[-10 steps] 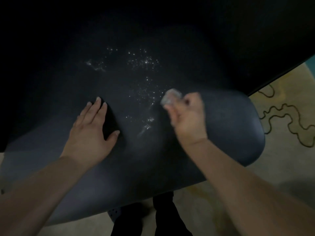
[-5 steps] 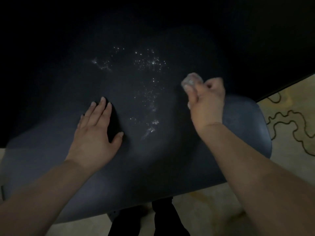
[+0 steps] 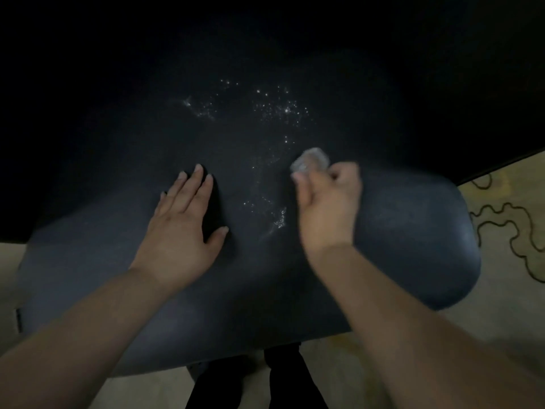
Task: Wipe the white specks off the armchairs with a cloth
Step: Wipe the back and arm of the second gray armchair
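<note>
Dark blue-grey armchair (image 3: pixel 413 231), seen from above: its rounded seat fills the middle of the view, with a smooth, slightly grainy surface that is lit near the front edge and falls into black toward the far side. White specks (image 3: pixel 283 110) lie scattered over the seat, densest in a far cluster right of centre, with a thinner trail running nearer and ending in a small smear just left of the right hand. A fainter streak of specks sits far left of the cluster. The left hand (image 3: pixel 180 231) lies flat on the seat, fingers straight and spread, thumb out to the right. The right hand (image 3: pixel 327 208) is curled around a small pale cloth (image 3: pixel 309 162), which protrudes from the fingertips and meets the seat at the right edge of the speck trail. The hand and cloth are blurred, so the cloth's folds and texture cannot be made out. The chair's back and far rim are lost in darkness. A pale carpet (image 3: pixel 507 225) with dark wavy lines shows at right, cut off by the frame edge.
</note>
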Demonstrator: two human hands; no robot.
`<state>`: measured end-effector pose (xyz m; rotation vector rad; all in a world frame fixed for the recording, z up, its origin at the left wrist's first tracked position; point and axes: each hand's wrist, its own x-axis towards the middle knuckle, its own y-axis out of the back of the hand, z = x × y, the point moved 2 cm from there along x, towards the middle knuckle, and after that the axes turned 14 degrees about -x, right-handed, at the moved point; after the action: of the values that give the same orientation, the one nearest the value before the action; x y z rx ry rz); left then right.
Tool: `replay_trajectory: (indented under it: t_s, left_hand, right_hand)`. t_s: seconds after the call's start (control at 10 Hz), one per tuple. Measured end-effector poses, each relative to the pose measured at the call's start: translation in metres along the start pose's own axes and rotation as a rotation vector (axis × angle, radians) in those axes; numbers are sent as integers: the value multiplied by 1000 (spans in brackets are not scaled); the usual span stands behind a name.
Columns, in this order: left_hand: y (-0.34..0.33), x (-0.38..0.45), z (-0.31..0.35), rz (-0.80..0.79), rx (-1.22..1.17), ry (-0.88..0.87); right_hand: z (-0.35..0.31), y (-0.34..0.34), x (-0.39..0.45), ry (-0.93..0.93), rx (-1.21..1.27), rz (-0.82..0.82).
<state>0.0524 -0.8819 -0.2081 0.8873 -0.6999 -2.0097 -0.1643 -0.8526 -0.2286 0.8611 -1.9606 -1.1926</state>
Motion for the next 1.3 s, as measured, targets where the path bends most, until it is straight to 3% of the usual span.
replay_trajectory:
  t_s: [0.1,0.2,0.3,0.4,0.5,0.6,0.8,0.9,1.0,1.2,1.3]
  left_hand:
    - [2,1,-2,-21,-2,-26]
    - [8,-1,-8,-3,-9,-33]
    - [14,-6,-17,19,-11,-29]
    - [17,-11,-23,24,-6,-26]
    - [18,-10,-24,27,-19,-27]
    - [17,-8,-27,46,-62,-26]
    - [24,-12,-39,53,-83,-38]
    - [27,-16,-44,59,-80,-35]
    - [28,-20,-45,67,-91,-32]
    - [35,-23,-51,56,-95,-56]
    - [36,-22,-51,54,-113,-60]
  right_hand:
    - [-47,2,-56,384,90,-184]
    - [-31,5,-42,395,19,-150]
    - [4,9,-9,49,-51,-31]
    - [-17,4,-22,-94,-28,-59]
    - [-69,1,-64,122,129,-169]
    - [-77,1,-70,373,112,-291]
    - [-28,0,-32,-59,46,-157]
    - [-66,-3,-65,69,106,-236]
    - [-79,-2,-72,317,91,-262]
    - [-31,2,-43,-62,17,-125]
    - [-75,-2,-91,109,91,-281]
